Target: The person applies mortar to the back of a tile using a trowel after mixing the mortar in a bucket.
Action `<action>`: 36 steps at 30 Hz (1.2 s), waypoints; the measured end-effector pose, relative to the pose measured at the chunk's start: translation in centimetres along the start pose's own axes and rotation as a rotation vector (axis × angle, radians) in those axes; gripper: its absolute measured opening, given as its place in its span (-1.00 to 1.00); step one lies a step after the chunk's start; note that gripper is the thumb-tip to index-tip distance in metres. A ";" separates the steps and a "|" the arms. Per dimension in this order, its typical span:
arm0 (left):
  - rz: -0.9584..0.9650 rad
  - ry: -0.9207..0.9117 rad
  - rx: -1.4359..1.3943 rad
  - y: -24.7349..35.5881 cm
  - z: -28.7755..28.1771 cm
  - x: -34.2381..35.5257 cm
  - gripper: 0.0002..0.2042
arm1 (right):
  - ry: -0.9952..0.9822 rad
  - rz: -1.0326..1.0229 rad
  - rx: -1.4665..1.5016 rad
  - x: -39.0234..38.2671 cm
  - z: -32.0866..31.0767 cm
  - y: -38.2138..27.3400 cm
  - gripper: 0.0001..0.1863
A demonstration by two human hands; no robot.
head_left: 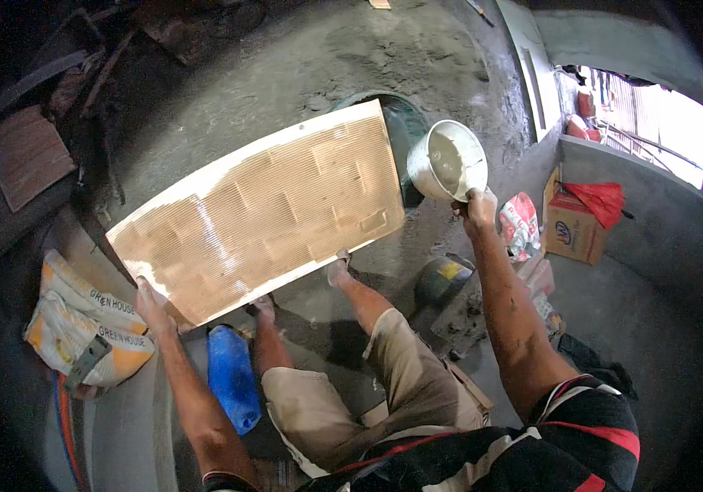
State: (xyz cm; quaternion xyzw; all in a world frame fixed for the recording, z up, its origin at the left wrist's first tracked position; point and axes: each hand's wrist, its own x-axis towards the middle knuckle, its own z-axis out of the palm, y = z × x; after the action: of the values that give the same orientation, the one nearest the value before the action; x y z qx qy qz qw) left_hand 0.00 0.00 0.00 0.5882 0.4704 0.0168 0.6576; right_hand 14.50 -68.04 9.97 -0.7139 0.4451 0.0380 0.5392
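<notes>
My left hand (153,305) grips the lower left corner of a large rectangular tile (269,217), whose beige ribbed back faces me. The tile's lower edge is by my feet. My right hand (476,209) holds the rim of a white pail (447,160), tilted toward me, with a grey residue or liquid inside. Just behind the tile's right end is a round dark green tub (409,131), partly hidden by tile and pail.
Rough grey mortar (302,57) covers the surface beyond. Sacks (89,328) lie left, a blue container (228,377) below the tile. A dark rounded object (438,283), cardboard box (573,234) and crumpled bags (520,221) sit right. Boards (31,156) are far left; a low wall (630,176) borders the opening.
</notes>
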 end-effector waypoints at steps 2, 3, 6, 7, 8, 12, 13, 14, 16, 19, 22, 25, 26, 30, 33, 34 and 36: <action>0.050 0.066 0.009 -0.1 0.6 0.2 -0.50 | -0.098 0.088 0.019 -2.9 2.1 3.7 -0.72; -0.059 0.010 0.164 0.1 -1.7 -3.6 -0.50 | 0.047 0.158 -0.018 -6.1 -6.3 6.2 -0.73; 0.055 0.065 0.094 -1.6 0.6 0.9 -0.52 | 0.054 0.003 0.034 -2.7 -1.1 3.9 -0.74; 0.046 0.058 0.095 -1.8 1.0 0.8 -0.52 | 0.085 -0.014 0.030 -3.3 -1.7 4.1 -0.74; 0.042 0.053 0.142 -2.0 1.3 0.7 -0.52 | 0.117 -0.029 0.027 -3.7 -2.2 4.3 -0.74; 0.038 0.042 0.170 -1.6 3.6 1.0 -0.49 | 0.139 -0.058 -0.026 -5.7 -1.1 1.3 -0.86; 0.044 0.034 0.158 -1.5 3.5 1.2 -0.47 | 0.125 -0.055 0.009 -6.3 -0.8 0.9 -0.86; 0.048 0.034 0.160 -1.6 3.5 1.4 -0.47 | 0.111 -0.053 0.045 -6.7 -0.4 0.8 -0.86; 0.042 0.044 0.208 -1.7 3.5 1.7 -0.55 | 0.089 -0.073 0.032 -6.8 -0.8 0.9 -0.83; 0.110 0.033 0.263 -1.3 4.9 1.3 -0.53 | 0.100 -0.119 0.004 -6.4 -2.3 1.8 -0.75; 0.074 0.038 0.243 -0.8 6.4 0.3 -0.56 | 0.034 -0.131 -0.021 -7.0 -2.2 1.6 -0.72; 0.083 0.036 0.248 -0.4 7.3 0.0 -0.60 | 0.036 -0.132 -0.038 -7.8 -1.4 0.8 -0.73; 0.088 0.068 0.293 -0.4 7.4 -0.3 -0.60 | 0.041 -0.123 -0.035 -7.9 -0.8 0.5 -0.74; 0.099 0.044 0.297 1.2 9.8 -2.0 -0.58 | 0.088 -0.281 -0.186 -6.5 -0.9 0.8 -0.74; 0.106 0.031 0.346 0.8 10.6 -2.6 -0.56 | 0.088 -0.342 -0.380 -4.7 -2.3 -0.4 -0.73; 0.129 0.054 0.422 0.9 10.6 -2.4 -0.55 | 0.094 -0.360 -0.426 -5.1 -1.4 -0.9 -0.73; 0.141 0.085 0.446 1.8 8.9 -2.7 -0.55 | 0.081 -0.206 -0.506 -7.8 1.5 -3.6 -0.73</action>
State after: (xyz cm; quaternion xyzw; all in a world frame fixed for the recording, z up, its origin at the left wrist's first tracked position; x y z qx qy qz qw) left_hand 5.11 -7.73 1.82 0.7493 0.4472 -0.0169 0.4881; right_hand 12.90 -62.10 16.10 -0.8684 0.3676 0.0643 0.3264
